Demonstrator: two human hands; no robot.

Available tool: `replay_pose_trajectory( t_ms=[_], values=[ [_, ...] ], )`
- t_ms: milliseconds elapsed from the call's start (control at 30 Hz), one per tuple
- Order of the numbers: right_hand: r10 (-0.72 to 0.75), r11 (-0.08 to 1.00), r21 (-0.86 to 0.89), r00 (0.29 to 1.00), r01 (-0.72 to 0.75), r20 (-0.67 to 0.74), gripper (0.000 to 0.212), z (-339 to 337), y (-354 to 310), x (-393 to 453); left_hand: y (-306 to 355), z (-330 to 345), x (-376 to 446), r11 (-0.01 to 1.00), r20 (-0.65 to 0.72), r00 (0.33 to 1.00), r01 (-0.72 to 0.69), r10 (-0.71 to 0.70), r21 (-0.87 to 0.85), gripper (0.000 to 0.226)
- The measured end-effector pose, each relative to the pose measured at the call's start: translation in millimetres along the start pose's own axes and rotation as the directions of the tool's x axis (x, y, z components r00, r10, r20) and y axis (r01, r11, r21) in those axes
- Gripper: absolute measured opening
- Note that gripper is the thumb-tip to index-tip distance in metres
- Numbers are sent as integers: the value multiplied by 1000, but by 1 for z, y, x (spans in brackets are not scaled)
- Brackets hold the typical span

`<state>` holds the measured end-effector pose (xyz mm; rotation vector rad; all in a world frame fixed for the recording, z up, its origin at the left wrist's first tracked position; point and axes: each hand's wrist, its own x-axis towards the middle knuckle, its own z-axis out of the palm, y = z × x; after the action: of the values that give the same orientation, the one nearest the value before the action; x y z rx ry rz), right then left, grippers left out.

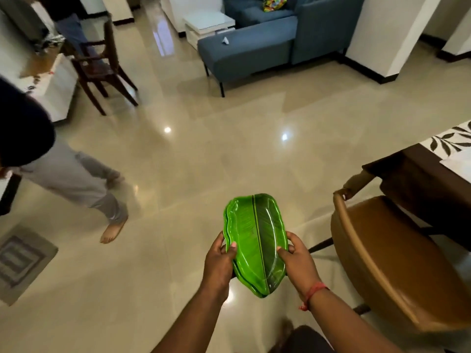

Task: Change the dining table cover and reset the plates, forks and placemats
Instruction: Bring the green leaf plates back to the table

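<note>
I carry a small stack of green leaf-shaped plates (254,233) over the floor, held level in front of me. My left hand (219,261) grips the stack's left edge, thumb on top. My right hand (297,261) grips the right edge, thumb on the top plate. The dining table (420,174) is at the right edge, dark wood with a white leaf-patterned cover (451,141) on its far part. No forks or placemats show.
A tan leather chair (382,256) stands at the table, close to my right. Another person (66,179) walks at the left. A wooden chair (102,64) and blue sofa (254,44) stand farther back. A grey mat (20,261) lies at the left on the glossy tile floor.
</note>
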<state>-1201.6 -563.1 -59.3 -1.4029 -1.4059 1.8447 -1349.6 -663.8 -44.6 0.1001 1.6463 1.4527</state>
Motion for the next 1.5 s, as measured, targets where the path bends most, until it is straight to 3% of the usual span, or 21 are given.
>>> replay_pose_trajectory(
  t_ms=[167,400,733,800,867,933,1000,1200,1367,1400,1500],
  values=[
    [1,1000,21,1000,0,-19,33,-2,-43,124,61,49,108,998,65,997,-36,33,58,36],
    [16,1000,-7,998,-15,67,32,-16,-119,293,151,127,248,995,43,997,-62,59,84,38],
    [-14,995,96,996,22,-91,31,-61,-228,498,267,264,437,980,183,982,-83,50,178,37],
    [3,987,156,983,26,-182,32,-74,-244,542,288,300,484,975,240,970,-85,34,204,37],
    [27,976,213,953,40,-303,32,-101,-261,587,309,351,537,964,362,931,-48,-52,262,36],
    [39,974,224,941,40,-336,34,-119,-281,599,324,384,557,955,398,916,-69,-54,289,37],
    [76,962,269,883,58,-463,35,-159,-293,626,333,445,586,938,484,868,-66,-115,341,38],
    [147,936,332,725,119,-673,34,-281,-301,667,320,614,625,889,664,703,-100,-254,446,47],
    [225,925,370,655,89,-721,34,-383,-296,695,295,734,636,832,689,635,-128,-350,540,43],
    [218,930,358,669,78,-711,34,-389,-299,695,296,739,635,831,694,630,-135,-349,540,43],
    [218,938,334,592,92,-776,36,-467,-308,706,288,832,633,804,736,550,-181,-394,566,43]
  ],
)
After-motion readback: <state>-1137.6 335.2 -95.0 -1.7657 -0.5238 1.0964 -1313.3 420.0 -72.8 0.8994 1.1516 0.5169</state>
